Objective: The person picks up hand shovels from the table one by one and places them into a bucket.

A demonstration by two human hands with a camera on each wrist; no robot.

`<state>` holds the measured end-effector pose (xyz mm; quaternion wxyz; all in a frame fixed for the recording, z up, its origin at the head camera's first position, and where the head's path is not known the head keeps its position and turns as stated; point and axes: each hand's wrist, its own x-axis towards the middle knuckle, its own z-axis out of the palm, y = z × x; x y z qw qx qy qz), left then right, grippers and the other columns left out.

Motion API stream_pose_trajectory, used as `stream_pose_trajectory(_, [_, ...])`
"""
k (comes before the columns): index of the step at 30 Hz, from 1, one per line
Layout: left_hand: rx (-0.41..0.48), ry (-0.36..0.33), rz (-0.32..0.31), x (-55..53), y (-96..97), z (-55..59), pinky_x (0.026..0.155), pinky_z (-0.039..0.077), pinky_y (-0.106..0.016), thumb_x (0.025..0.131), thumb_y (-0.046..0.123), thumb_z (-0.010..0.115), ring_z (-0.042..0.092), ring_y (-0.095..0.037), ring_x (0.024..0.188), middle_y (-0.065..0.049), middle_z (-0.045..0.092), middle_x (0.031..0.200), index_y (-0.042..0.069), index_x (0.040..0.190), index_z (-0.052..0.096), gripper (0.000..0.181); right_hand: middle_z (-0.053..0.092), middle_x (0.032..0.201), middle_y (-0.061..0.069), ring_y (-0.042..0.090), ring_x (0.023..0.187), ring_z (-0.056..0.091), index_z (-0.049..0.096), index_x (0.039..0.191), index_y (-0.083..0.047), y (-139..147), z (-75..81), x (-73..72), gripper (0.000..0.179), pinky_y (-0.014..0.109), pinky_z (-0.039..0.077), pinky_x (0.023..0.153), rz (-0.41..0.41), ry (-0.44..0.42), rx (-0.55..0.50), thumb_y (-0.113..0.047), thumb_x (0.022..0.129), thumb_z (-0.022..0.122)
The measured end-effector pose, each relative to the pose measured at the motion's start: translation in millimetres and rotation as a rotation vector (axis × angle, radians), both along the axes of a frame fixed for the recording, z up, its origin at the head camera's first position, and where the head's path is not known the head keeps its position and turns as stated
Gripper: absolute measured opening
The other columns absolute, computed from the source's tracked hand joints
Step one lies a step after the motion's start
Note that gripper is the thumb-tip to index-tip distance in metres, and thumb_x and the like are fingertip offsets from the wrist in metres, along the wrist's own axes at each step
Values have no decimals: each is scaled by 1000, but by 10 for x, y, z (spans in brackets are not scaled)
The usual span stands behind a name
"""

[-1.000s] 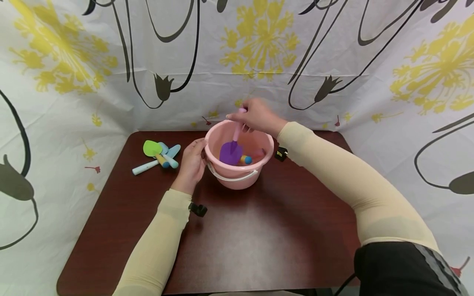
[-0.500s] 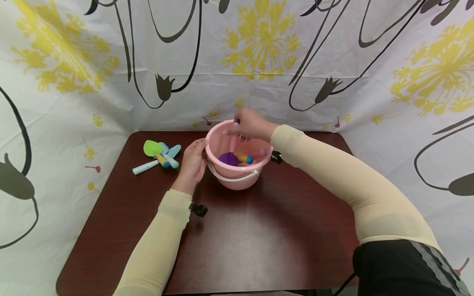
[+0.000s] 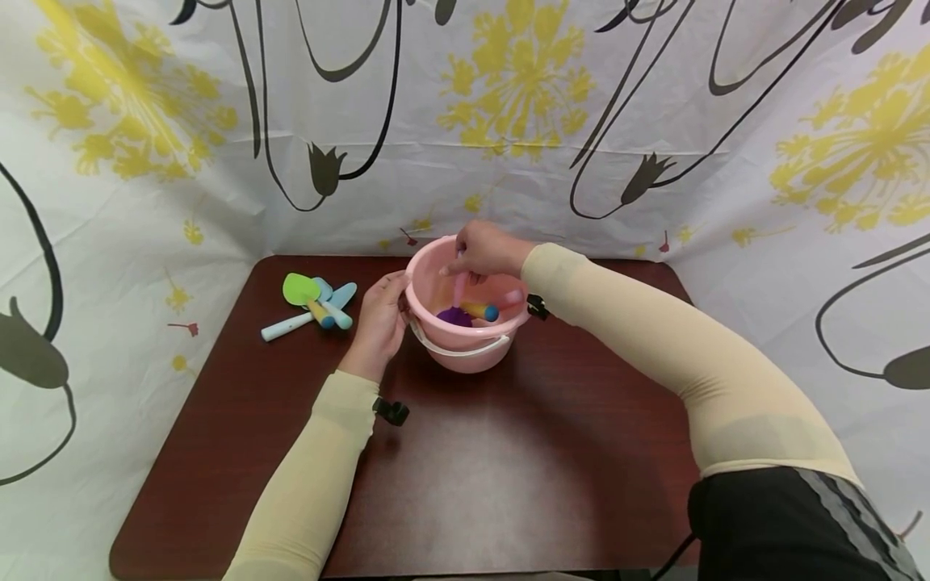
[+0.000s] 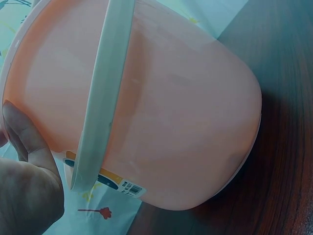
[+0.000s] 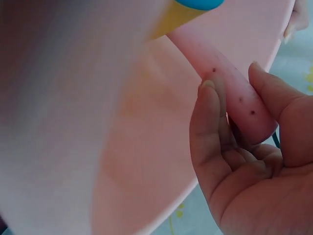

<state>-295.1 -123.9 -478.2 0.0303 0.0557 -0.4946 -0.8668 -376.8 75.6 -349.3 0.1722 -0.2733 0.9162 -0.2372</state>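
My left hand (image 3: 379, 323) grips the rim of a pink bucket (image 3: 465, 365) at its left side; in the left wrist view the fingers (image 4: 29, 134) lie against the outer wall below the rim. Over the bucket's mouth is my right hand (image 3: 490, 248), with thumb and fingers around the pink handle of a toy shovel (image 3: 454, 317). The purple blade points down inside the bucket. In the right wrist view, the fingers curl loosely about the speckled pink handle (image 5: 234, 93), its end toward the palm. The blade's lower part is hidden by the rim.
Also inside the bucket are a yellow handle with a blue end (image 3: 481, 311) and a pink handle (image 3: 511, 298). Green and blue toy tools (image 3: 314, 303) lie piled on the dark table (image 3: 450, 484) to the left. A patterned cloth (image 3: 407, 177) surrounds the table.
My right hand has moved down and slightly left, lowering the purple shovel deeper into the bucket. The left hand stays on the rim, and the bucket has hardly moved.
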Motion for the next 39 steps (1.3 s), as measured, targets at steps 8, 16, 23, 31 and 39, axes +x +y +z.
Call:
stream_pose_trajectory(8, [-2, -1, 5, 14, 15, 1, 87, 55, -28, 111, 26, 69, 60, -26, 112, -12, 67, 134, 6, 130, 69, 28, 79, 88, 18, 30, 84, 78, 72, 93, 0, 15, 57, -31, 24, 44, 64, 83, 69, -58, 40, -20, 103, 81])
stream_pose_trajectory(16, [7, -2, 8, 18, 6, 5, 87, 55, -28, 111, 25, 69, 59, -29, 114, -14, 66, 135, 6, 130, 69, 27, 75, 101, 17, 29, 96, 76, 70, 113, 2, -49, 181, -131, 15, 44, 62, 92, 142, -121, 135, -10, 104, 71])
stream_pose_trajectory(23, [1, -3, 1, 16, 3, 0, 87, 55, -28, 111, 26, 70, 60, -26, 111, -12, 67, 132, 8, 128, 70, 25, 78, 107, 20, 32, 97, 77, 73, 120, 3, -58, 211, -192, 24, 47, 63, 93, 86, -92, 184, -17, 106, 75])
stream_pose_trajectory(31, [5, 11, 3, 18, 0, 2, 87, 55, -29, 111, 25, 69, 61, -27, 112, -11, 67, 131, 9, 126, 70, 22, 78, 90, 18, 29, 79, 76, 79, 101, 5, -93, 144, -202, 33, 45, 61, 80, 25, 16, 233, -28, 106, 76])
stream_pose_trajectory(39, [17, 23, -5, 23, 2, -2, 82, 55, -28, 111, 24, 69, 60, -25, 104, -10, 66, 124, 8, 122, 69, 19, 79, 96, 21, 35, 82, 77, 80, 100, 4, -114, 52, -236, 39, 45, 62, 76, -33, 21, 255, -35, 108, 75])
